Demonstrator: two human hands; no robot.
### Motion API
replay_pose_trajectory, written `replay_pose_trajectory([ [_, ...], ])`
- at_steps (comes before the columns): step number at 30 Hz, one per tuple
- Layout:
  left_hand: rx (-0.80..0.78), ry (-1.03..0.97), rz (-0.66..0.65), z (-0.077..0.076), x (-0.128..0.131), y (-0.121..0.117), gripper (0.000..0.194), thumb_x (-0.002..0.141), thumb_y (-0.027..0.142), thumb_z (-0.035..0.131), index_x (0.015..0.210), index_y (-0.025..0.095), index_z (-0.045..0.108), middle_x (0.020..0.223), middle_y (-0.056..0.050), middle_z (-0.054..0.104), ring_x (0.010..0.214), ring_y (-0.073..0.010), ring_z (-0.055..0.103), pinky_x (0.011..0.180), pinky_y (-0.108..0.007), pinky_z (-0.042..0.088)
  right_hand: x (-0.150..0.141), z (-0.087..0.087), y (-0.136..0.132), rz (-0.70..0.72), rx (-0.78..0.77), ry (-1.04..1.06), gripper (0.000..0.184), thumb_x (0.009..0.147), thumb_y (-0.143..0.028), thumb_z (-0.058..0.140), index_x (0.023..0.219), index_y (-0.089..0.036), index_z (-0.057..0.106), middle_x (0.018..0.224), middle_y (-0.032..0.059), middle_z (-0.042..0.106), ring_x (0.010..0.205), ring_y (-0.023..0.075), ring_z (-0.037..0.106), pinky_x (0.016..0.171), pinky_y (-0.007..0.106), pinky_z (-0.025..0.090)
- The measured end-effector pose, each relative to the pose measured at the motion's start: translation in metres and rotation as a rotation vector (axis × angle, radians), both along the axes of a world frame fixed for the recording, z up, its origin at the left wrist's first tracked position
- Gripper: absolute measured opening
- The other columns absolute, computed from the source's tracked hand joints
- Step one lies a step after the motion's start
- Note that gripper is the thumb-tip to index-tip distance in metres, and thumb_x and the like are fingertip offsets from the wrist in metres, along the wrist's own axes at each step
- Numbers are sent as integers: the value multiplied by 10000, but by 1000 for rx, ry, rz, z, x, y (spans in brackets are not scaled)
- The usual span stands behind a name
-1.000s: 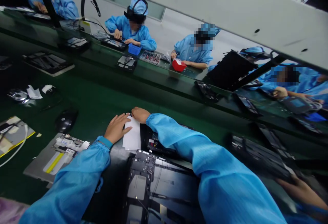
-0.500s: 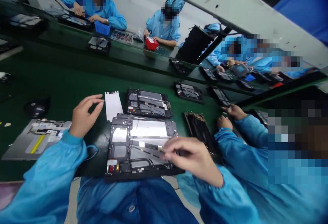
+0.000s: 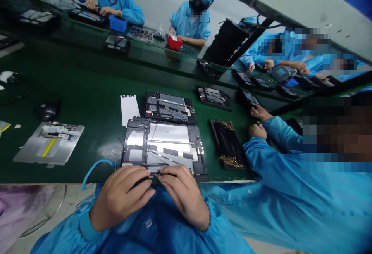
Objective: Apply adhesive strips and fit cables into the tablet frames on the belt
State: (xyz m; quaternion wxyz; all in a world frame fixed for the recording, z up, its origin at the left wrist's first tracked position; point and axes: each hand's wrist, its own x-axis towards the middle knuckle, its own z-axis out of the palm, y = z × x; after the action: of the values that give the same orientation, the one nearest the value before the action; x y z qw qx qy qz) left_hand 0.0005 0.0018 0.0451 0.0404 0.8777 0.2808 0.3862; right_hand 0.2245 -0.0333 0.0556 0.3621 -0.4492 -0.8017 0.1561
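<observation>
An opened tablet-like device (image 3: 168, 133) lies in front of me at the table's near edge. Its inside shows silver plates, black strips and thin cables. At its near edge, my left hand (image 3: 122, 194) bends its fingers inward, tips at the black frame. My right hand (image 3: 184, 192) meets it there, thumb and fingers pressed together at the same edge. The two sets of fingertips are close together; whatever they pinch is too small or hidden to name. A similar opened device (image 3: 170, 106) lies just behind, and a white card (image 3: 129, 109) beside it.
To the left are a silver plate with a yellow strip (image 3: 65, 149) and a black mouse-like object (image 3: 48, 110). On the right sit a black tray of gold-tipped cables (image 3: 228, 141) and a co-worker's hands (image 3: 258, 120). A blue cord (image 3: 95, 165) loops over the table edge.
My left hand has come down from beside the white card to the device's near edge. My right hand has moved from over the device's right side to that edge, toward me.
</observation>
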Motion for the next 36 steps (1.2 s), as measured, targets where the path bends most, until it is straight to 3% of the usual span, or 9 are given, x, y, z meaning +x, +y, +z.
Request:
replay_pose_trajectory([
  [16, 9, 72, 13, -3, 0, 3, 194, 949, 325, 628, 1101, 221, 688, 1033, -67, 747, 951, -205, 692, 875, -349, 543, 2, -7, -2, -15, 19, -23, 254, 982, -125, 585, 1212, -210, 649, 1139, 111, 710, 1040, 221, 670, 877, 367, 583],
  [22, -3, 103, 18, -2, 1, 2, 199, 950, 319, 633, 1105, 207, 691, 1067, -74, 738, 983, -216, 685, 907, -372, 536, 12, -19, -11, -46, 199, -22, 412, 927, -114, 610, 1331, -197, 619, 1098, 132, 724, 1025, 239, 714, 826, 379, 635],
  [27, -14, 72, 24, -2, 2, 3, 172, 984, 285, 587, 1082, 193, 693, 1055, -76, 728, 978, -216, 675, 894, -381, 526, 9, -25, -9, -43, 295, -78, 378, 899, -85, 631, 1274, -120, 664, 1080, 151, 730, 1028, 230, 705, 825, 363, 635],
  [32, -56, 64, 19, 0, 4, -2, 177, 1004, 293, 551, 1056, 199, 692, 1045, -60, 728, 973, -207, 668, 897, -371, 516, 7, -17, -5, 2, 330, -250, 289, 929, -107, 612, 1206, -88, 693, 1088, 152, 755, 992, 225, 706, 801, 343, 623],
  [36, -168, 29, -36, 16, -5, 11, 239, 1037, 321, 485, 1036, 210, 697, 1057, -48, 726, 970, -179, 665, 882, -322, 525, 10, 8, 6, 189, 352, -408, 237, 973, -123, 532, 1098, -100, 733, 1082, 103, 774, 907, 207, 705, 740, 336, 603],
])
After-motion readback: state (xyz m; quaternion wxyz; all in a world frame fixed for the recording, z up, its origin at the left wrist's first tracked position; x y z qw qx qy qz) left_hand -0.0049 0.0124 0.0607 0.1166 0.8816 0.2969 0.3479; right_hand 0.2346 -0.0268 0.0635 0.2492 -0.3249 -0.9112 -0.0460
